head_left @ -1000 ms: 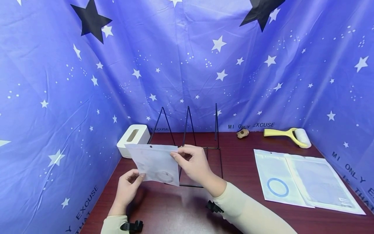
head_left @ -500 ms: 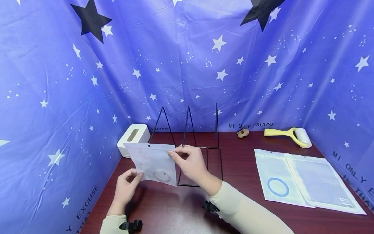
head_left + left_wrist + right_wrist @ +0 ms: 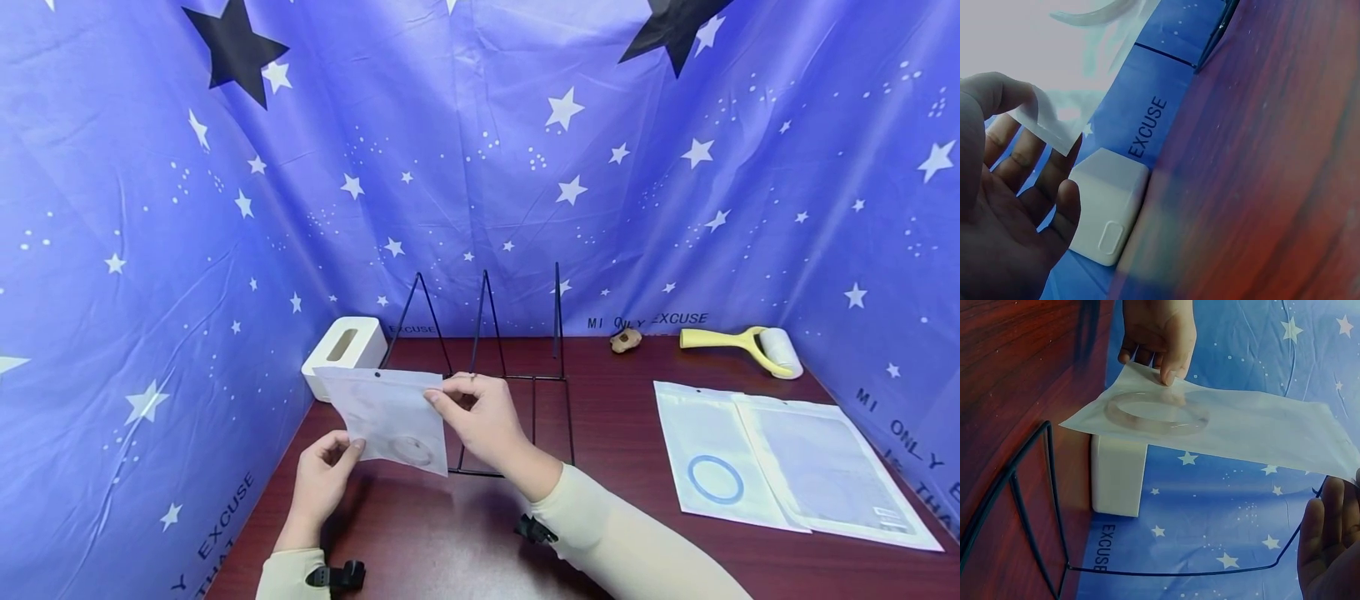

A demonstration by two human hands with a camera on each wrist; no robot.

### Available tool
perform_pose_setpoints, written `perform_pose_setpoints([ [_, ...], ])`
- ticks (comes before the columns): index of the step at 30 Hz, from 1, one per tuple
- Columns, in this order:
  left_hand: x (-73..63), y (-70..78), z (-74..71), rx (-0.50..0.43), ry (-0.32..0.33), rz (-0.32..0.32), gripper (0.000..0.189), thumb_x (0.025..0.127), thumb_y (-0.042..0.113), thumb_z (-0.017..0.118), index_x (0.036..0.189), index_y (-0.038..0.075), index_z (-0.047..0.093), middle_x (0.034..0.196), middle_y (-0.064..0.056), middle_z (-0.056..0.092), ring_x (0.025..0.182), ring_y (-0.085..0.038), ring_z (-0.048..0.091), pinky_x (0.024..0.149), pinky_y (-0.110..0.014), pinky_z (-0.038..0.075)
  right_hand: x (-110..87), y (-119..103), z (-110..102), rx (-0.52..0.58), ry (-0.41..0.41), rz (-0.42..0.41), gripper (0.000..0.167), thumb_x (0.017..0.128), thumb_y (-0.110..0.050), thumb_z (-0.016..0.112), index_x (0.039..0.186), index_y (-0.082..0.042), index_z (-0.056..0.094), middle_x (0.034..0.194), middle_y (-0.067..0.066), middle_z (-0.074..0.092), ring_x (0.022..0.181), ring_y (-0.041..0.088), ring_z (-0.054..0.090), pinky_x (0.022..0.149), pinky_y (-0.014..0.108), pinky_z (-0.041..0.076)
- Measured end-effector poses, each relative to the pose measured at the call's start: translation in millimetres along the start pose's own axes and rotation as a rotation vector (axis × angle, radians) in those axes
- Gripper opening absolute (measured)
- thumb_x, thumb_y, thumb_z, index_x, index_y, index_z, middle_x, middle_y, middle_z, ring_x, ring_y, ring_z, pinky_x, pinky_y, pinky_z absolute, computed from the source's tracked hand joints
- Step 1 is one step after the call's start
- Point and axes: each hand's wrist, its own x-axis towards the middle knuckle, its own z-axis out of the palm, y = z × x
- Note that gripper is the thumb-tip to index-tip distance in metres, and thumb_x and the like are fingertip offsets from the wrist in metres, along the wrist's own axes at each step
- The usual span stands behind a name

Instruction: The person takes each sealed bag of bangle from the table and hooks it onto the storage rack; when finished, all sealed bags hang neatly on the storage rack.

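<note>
Both hands hold up a white, translucent zip bag with a punched hole in its top strip. A pale ring, like a bangle, shows through near its bottom. My left hand pinches the lower left corner between thumb and fingers. At the upper right edge, my right hand pinches the bag the same way. Behind the bag stands a black wire rack with upright pointed loops, partly hidden by the bag and right hand. In the left wrist view the thumb presses on the bag's corner.
A white tissue box stands at the back left. Two flat zip bags lie at the right, one with a blue ring. Behind them are a yellow-handled lint roller and a small tan object. Starry blue cloth walls the table.
The bag and both hands have shifted slightly to the left, the right hand a little more than the left. Both grips stay the same.
</note>
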Motion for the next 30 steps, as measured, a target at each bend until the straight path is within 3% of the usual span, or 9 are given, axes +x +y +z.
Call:
perform_pose_setpoints([
  [9,0.8,0.7,1.4,0.010,-0.020,-0.018,0.005,0.095,-0.001,0.074,0.092,-0.005,0.073,0.081,-0.024,0.069,0.071,-0.008,0.057,0.065,-0.022,0.046,4.2,9,-1,0.011,0.026,0.043,0.004,0.091,0.002,0.078,0.088,0.005,0.079,0.074,0.007,0.066,0.062,0.008,0.049,0.057,0.019,0.040],
  [13,2.1,1.7,2.1,0.015,-0.026,-0.043,0.004,0.096,-0.001,0.073,0.094,-0.005,0.074,0.083,-0.027,0.069,0.070,-0.011,0.059,0.065,-0.022,0.047,8.9,30,0,-0.022,0.034,0.055,0.004,0.092,0.000,0.078,0.089,0.003,0.080,0.074,0.008,0.065,0.062,0.011,0.049,0.057,0.020,0.039],
  [16,4.3,1.1,2.6,0.023,-0.038,-0.048,0.004,0.096,-0.001,0.073,0.095,-0.005,0.076,0.088,-0.025,0.071,0.071,-0.015,0.064,0.067,-0.020,0.050,12.4,47,-1,-0.055,0.050,0.062,0.005,0.092,-0.004,0.080,0.090,0.001,0.080,0.074,0.006,0.068,0.062,0.010,0.051,0.057,0.021,0.040],
  [20,9.4,-0.7,3.2,0.059,-0.061,-0.007,0.004,0.095,-0.002,0.074,0.095,-0.004,0.077,0.093,-0.018,0.073,0.077,-0.013,0.066,0.071,-0.019,0.052,17.1,56,-4,-0.085,0.060,0.042,0.009,0.093,-0.014,0.082,0.091,-0.005,0.082,0.072,-0.001,0.069,0.062,0.009,0.054,0.056,0.021,0.043],
  [27,24.9,-39.5,0.9,0.107,-0.086,-0.035,0.008,0.095,0.014,0.080,0.099,0.007,0.079,0.085,-0.007,0.072,0.075,-0.011,0.064,0.070,-0.022,0.051,25.4,63,-6,-0.152,0.050,0.010,0.011,0.094,-0.022,0.081,0.089,-0.012,0.082,0.070,-0.008,0.068,0.061,0.008,0.055,0.055,0.025,0.045],
  [30,30.0,-39.0,1.4,0.126,-0.095,-0.045,0.008,0.094,0.015,0.081,0.099,0.008,0.078,0.081,-0.006,0.070,0.072,-0.013,0.063,0.067,-0.024,0.050,28.8,65,-7,-0.163,0.048,0.000,0.012,0.095,-0.022,0.080,0.090,-0.012,0.082,0.069,-0.009,0.068,0.059,0.008,0.055,0.053,0.024,0.044],
])
